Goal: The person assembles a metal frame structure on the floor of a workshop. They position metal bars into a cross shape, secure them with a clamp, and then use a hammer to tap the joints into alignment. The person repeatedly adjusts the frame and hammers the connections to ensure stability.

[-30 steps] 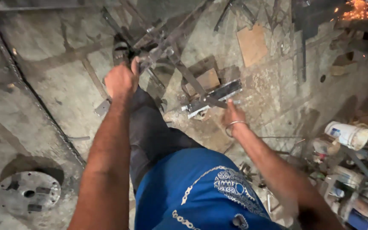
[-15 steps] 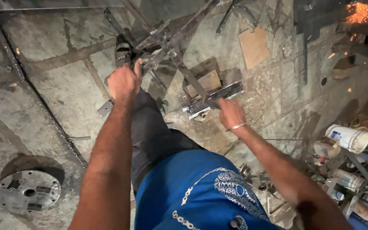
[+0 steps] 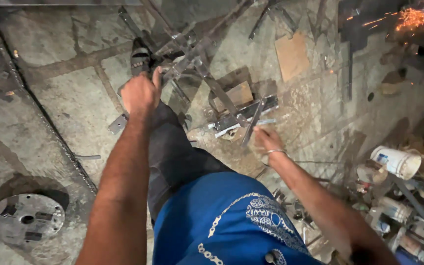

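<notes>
Nearest the camera, a blue patterned shirt [image 3: 231,230] fills the bottom of the view, and both forearms run out from under it, the right one cut off at the lower edge. Below the shirt a dark trouser leg [image 3: 172,157] stretches forward to a sandalled foot [image 3: 141,56], half hidden behind the left fist.

The left hand [image 3: 141,93] is clenched, knuckles up, thumb raised beside a thin bar of the metal frame [image 3: 197,56]; whether it grips that bar or just presses against it cannot be told, since the palm is turned away. The frame, a tangle of crossed flat strips, lies on the stone floor [image 3: 65,113] just past that fist.

The right hand [image 3: 267,140], a bangle at the wrist, pinches the lower end of a narrow flat metal strip [image 3: 252,122]. The strip slants up and away from the fingers, its far end over a pile of short steel offcuts [image 3: 241,115] by a wooden block [image 3: 234,95].

Off to the left, a round metal flange plate [image 3: 25,218] sits in a shallow hollow. To the right, a white plastic bucket [image 3: 396,162] lies tipped amid cans and clutter too jumbled to sort out. Farther back lies a piece of cardboard [image 3: 292,55], and in the top right corner orange sparks [image 3: 413,17] spray, their source out of frame.
</notes>
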